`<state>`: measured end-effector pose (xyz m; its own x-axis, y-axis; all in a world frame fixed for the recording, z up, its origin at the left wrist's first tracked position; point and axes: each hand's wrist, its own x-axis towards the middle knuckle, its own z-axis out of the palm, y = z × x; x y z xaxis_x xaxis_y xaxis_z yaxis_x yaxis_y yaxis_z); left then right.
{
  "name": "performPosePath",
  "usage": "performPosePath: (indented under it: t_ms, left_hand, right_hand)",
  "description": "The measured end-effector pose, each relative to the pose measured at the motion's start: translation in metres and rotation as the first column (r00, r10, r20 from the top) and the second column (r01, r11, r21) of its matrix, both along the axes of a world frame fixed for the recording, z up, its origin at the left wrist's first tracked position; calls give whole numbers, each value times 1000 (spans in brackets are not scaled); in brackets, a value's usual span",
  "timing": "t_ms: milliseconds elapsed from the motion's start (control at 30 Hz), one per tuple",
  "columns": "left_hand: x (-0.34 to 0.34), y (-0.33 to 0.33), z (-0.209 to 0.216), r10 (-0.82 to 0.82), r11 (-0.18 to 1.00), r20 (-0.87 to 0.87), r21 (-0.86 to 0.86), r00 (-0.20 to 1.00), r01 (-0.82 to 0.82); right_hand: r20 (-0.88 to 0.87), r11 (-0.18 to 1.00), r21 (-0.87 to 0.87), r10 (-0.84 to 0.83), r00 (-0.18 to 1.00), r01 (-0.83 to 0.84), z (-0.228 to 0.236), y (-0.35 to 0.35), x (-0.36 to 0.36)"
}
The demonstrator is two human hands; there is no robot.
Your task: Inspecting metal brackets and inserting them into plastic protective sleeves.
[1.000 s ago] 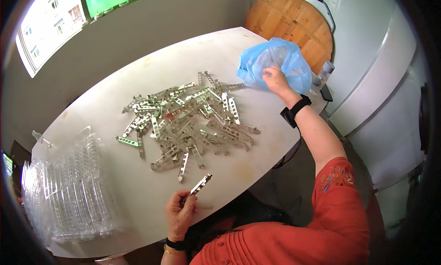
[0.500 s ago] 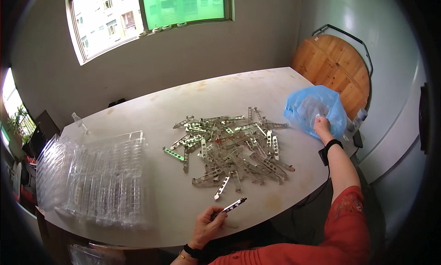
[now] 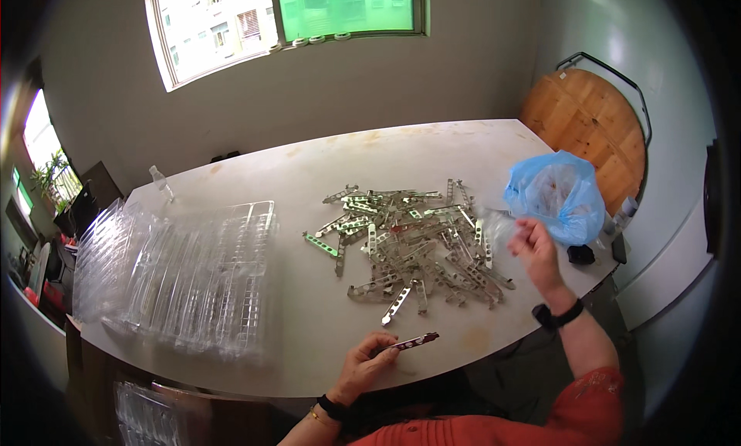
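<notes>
Near the table's front edge, my left hand (image 3: 367,366) is closed on a flat metal strip with a row of round holes (image 3: 417,342). Over the table's right side, my right hand (image 3: 538,253) pinches a clear plastic bag (image 3: 500,228), which is blurred by motion. Just beyond that hand stands an open blue plastic bag (image 3: 594,191) with clear plastic inside. Between and beyond my hands lies a loose heap of similar perforated metal strips (image 3: 417,249), crossing one another at many angles.
Clear plastic trays (image 3: 201,284) are stacked at the left of the white table (image 3: 309,164). A small clear bottle (image 3: 160,183) stands at the far left. Beside the blue bag are a dark object (image 3: 580,254) and another bottle (image 3: 627,210). A round wooden tabletop (image 3: 590,122) leans behind.
My right hand has come out of the blue bag toward me, drawing out a clear plastic bag. My left hand keeps hold of the metal strip. The whole view has shifted slightly.
</notes>
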<state>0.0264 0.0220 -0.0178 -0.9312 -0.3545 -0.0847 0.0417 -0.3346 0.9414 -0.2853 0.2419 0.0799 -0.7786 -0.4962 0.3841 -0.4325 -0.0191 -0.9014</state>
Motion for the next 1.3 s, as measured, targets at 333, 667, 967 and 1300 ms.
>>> performPosePath:
  t_ms: [333, 667, 967, 1300]
  left_hand:
    - [-8, -15, 13, -143, 983, -78, 101, 987, 151]
    - [-8, -15, 6, -177, 981, -137, 57, 975, 186]
    - [-9, -10, 0, 58, 988, -83, 151, 995, -45]
    - [-9, -14, -5, 79, 948, -133, 315, 988, -34]
  right_hand:
    - [301, 900, -5, 417, 858, -435, -7, -49, 113]
    - [-40, 858, 375, 392, 919, -350, -25, -41, 128]
    - [0, 793, 469, 440, 898, -388, -18, -21, 126]
    - [445, 861, 216, 334, 831, -461, -30, -14, 106]
